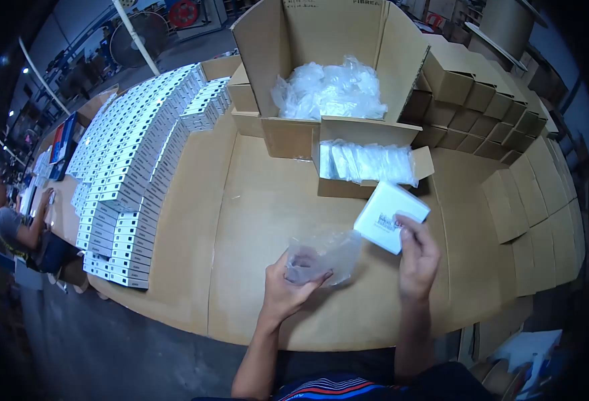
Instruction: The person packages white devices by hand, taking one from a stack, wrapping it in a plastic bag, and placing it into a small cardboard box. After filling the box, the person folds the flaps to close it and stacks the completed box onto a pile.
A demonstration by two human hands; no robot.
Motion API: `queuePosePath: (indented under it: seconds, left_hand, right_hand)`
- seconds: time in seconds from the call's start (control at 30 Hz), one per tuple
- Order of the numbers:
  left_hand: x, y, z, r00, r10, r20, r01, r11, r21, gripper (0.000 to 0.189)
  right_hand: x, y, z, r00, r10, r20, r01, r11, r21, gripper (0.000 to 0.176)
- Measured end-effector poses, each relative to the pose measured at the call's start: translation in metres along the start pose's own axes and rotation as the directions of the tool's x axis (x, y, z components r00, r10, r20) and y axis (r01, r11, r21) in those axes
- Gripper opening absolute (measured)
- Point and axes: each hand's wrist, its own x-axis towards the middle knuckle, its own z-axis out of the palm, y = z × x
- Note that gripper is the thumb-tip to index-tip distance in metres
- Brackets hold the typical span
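Note:
My left hand (291,287) is wrapped round a translucent plastic bag (324,259) above the middle of the cardboard-covered table. To its right, my right hand (418,257) pinches the lower right part of a flat white square packet (389,217) with small dark print on it. The packet is tilted, and its left corner is near the bag's upper right edge. Just behind the packet, a small open carton (344,189) holds a row of clear plastic-wrapped pieces (368,162).
Many stacked white boxes (131,167) stand on the left. A large open carton (395,63) holds crumpled plastic bags (334,90) at the back. Brown cartons (468,100) and flat cardboard pieces (535,200) lie to the right. Another person (24,227) is at the far left.

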Motion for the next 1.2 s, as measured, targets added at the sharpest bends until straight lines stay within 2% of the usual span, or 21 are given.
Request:
queuePosePath:
  seconds: [0.1, 0.2, 0.27, 0.33, 0.4, 0.57, 0.63, 0.73, 0.87, 0.9, 0.93, 0.97, 1.0, 1.07, 1.1, 1.2]
  left_hand:
    - [-0.004, 0.001, -0.001, 0.999, 0.010, 0.048, -0.011, 1.000, 0.019, 0.036]
    - [-0.008, -0.004, 0.000, 0.996, -0.006, 0.093, 0.008, 1.000, -0.024, 0.037]
    - [-0.008, 0.001, -0.003, 0.995, -0.005, 0.103, 0.005, 1.000, 0.001, 0.035]
    - [-0.008, 0.002, -0.006, 0.995, -0.009, 0.104, 0.010, 1.000, -0.008, 0.036]
    - [-0.010, 0.001, -0.007, 0.996, -0.017, 0.088, 0.020, 0.999, -0.039, 0.037]
    - [-0.012, -0.014, -0.004, 0.993, -0.092, 0.068, 0.099, 0.988, -0.116, 0.041]
    - [-0.013, -0.016, -0.002, 0.995, -0.072, 0.071, 0.079, 0.991, -0.108, 0.044]
    - [-0.015, -0.013, 0.002, 0.993, -0.084, 0.087, 0.096, 0.985, -0.141, 0.047]
    - [-0.016, -0.009, 0.003, 0.991, -0.114, 0.076, 0.126, 0.976, -0.179, 0.048]
    - [-0.016, -0.008, 0.003, 0.996, -0.044, 0.073, 0.055, 0.987, -0.153, 0.043]
    - [-0.019, -0.012, 0.004, 0.997, -0.067, 0.040, 0.075, 0.962, -0.262, 0.042]
    - [-0.020, -0.020, 0.005, 0.996, -0.091, 0.010, 0.088, 0.924, -0.371, 0.041]
    - [-0.021, -0.029, 0.007, 0.993, -0.118, -0.018, 0.095, 0.874, -0.477, 0.041]
    - [-0.022, -0.038, 0.006, 0.987, -0.158, -0.008, 0.141, 0.901, -0.411, 0.040]
    - [-0.023, -0.039, 0.010, 0.985, -0.167, -0.035, 0.132, 0.877, -0.463, 0.039]
    - [-0.023, -0.047, 0.015, 0.979, -0.181, -0.097, 0.103, 0.843, -0.528, 0.039]
  right_hand:
    - [0.028, -0.045, 0.022, 0.977, -0.204, -0.059, 0.213, 0.931, 0.296, 0.049]
    - [0.036, -0.053, 0.030, 0.947, -0.290, 0.135, 0.250, 0.934, 0.255, 0.054]
    - [0.031, -0.059, 0.044, 0.949, -0.245, 0.201, 0.165, 0.924, 0.346, 0.045]
    - [0.030, -0.052, 0.050, 0.919, -0.250, 0.304, 0.134, 0.925, 0.356, 0.041]
    - [0.029, -0.042, 0.049, 0.909, -0.204, 0.363, 0.084, 0.944, 0.319, 0.040]
    - [0.039, -0.038, 0.038, 0.896, -0.192, 0.401, 0.093, 0.963, 0.254, 0.037]
    - [0.042, -0.035, 0.035, 0.890, -0.193, 0.414, 0.104, 0.968, 0.227, 0.034]
    - [0.041, -0.028, 0.036, 0.877, -0.137, 0.461, 0.016, 0.966, 0.258, 0.030]
    - [0.045, -0.021, 0.044, 0.855, -0.147, 0.497, 0.117, 0.989, 0.090, 0.026]
    - [0.045, -0.021, 0.048, 0.860, -0.140, 0.491, 0.133, 0.990, 0.049, 0.025]
    - [0.043, -0.022, 0.051, 0.867, -0.125, 0.483, 0.141, 0.990, 0.002, 0.024]
    - [0.044, -0.020, 0.051, 0.866, -0.037, 0.499, 0.038, 0.999, 0.007, 0.025]
    - [0.042, -0.021, 0.052, 0.859, 0.012, 0.511, 0.015, 0.999, -0.049, 0.025]
    - [0.043, -0.022, 0.054, 0.840, 0.098, 0.534, -0.017, 0.988, -0.155, 0.025]
    - [0.042, -0.020, 0.054, 0.819, 0.116, 0.561, -0.050, 0.990, -0.132, 0.027]
    - [0.027, -0.003, 0.053, 0.891, 0.160, 0.425, -0.283, 0.927, 0.244, 0.028]
